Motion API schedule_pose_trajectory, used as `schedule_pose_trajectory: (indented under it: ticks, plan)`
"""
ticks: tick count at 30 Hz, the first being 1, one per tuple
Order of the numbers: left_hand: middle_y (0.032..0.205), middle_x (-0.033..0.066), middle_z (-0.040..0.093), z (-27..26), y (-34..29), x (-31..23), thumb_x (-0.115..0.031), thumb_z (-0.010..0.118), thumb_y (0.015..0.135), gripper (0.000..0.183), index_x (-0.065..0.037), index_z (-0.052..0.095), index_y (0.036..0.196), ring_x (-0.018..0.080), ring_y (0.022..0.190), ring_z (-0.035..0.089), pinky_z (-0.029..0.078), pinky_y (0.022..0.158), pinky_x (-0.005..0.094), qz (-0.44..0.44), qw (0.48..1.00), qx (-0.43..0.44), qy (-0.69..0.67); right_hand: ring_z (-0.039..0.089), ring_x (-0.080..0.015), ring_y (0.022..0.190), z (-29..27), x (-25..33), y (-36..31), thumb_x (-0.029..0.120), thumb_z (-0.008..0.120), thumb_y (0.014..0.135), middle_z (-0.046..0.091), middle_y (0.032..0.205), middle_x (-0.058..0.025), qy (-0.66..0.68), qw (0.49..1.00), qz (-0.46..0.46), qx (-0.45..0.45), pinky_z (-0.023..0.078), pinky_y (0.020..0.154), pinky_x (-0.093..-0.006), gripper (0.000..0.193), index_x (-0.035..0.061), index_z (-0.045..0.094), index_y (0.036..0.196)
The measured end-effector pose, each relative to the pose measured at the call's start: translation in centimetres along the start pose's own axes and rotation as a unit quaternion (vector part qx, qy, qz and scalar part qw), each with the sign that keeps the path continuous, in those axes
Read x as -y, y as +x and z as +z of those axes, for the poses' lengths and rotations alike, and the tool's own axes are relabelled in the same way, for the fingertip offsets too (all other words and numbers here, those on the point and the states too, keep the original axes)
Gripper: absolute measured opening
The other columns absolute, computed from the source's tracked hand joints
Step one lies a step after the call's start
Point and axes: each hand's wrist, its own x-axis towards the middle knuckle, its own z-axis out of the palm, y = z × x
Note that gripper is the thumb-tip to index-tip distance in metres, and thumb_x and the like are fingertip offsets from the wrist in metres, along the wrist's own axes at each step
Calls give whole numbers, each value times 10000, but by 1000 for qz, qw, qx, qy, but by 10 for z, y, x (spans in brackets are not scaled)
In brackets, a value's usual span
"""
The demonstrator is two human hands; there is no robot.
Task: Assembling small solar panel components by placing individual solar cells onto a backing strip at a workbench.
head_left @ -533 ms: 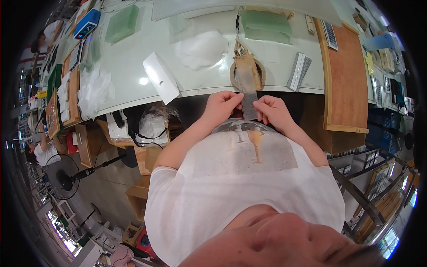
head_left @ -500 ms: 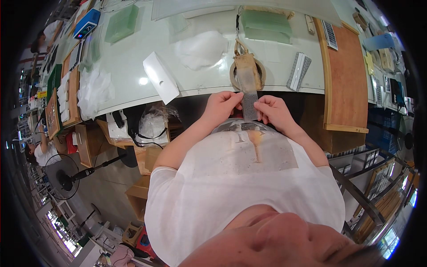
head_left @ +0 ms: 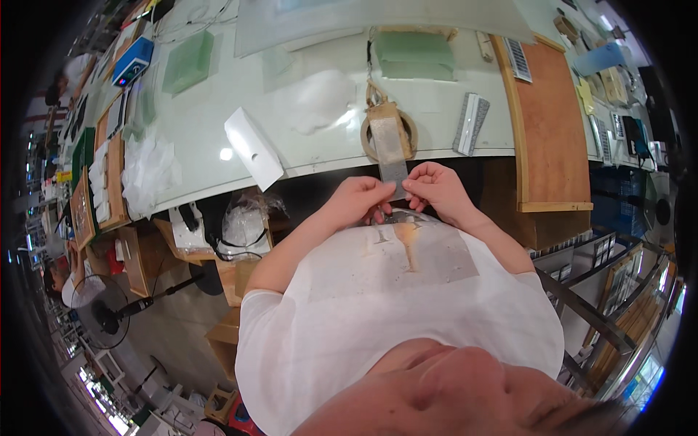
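Observation:
A thin, narrow strip (head_left: 393, 171), clear at its far part and grey and speckled toward me, lies over a tan wooden block (head_left: 383, 112). The block rests across a roll of tape (head_left: 412, 138) at the table's front edge. My left hand (head_left: 361, 199) is closed on the strip's near end from the left, thumb on top and fingers curled under. From the right, my right hand (head_left: 438, 190) pinches the same end between thumb and fingertips. Some of the near end is hidden by my fingers.
A white folded box (head_left: 253, 149) and a white soft pile (head_left: 323, 100) lie left of the block. Grey speckled strips (head_left: 471, 123) lie to its right, beside a wooden board (head_left: 551, 123). Green glass sheets (head_left: 414, 57) stand behind. A fan (head_left: 105, 316) is at far left.
Both hands have slid a little toward me along the strip, and less of its grey near end shows between them. The whole view has shifted slightly.

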Motion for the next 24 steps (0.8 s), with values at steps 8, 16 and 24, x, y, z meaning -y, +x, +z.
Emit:
schedule_pose_trajectory:
  ticks: [8,16,24]
  plan:
    - [801,50,654,-8,8,-4,-262,580,930,242,-24,620,924,85,579,566,423,489,206,76,993,-72,-54,603,-250,904,-79,67,27,220,742,751,620,976,-129,-484,743,-347,-306,482,783,-353,387,-1,600,1035]
    - [646,27,575,-10,-6,5,-234,767,760,227,-58,624,752,130,604,547,460,559,271,297,888,-225,271,492,-375,1101,-145,87,51,342,751,686,540,1175,-210,-667,654,-274,-228,403,951,-424,573,-5,598,1116]
    - [970,31,605,-24,5,-3,-131,759,671,244,-84,634,875,262,951,571,503,749,353,631,580,-217,468,492,-366,1099,-142,88,64,304,736,710,553,1174,-210,-638,674,-297,-222,398,956,-406,499,-36,626,1058]
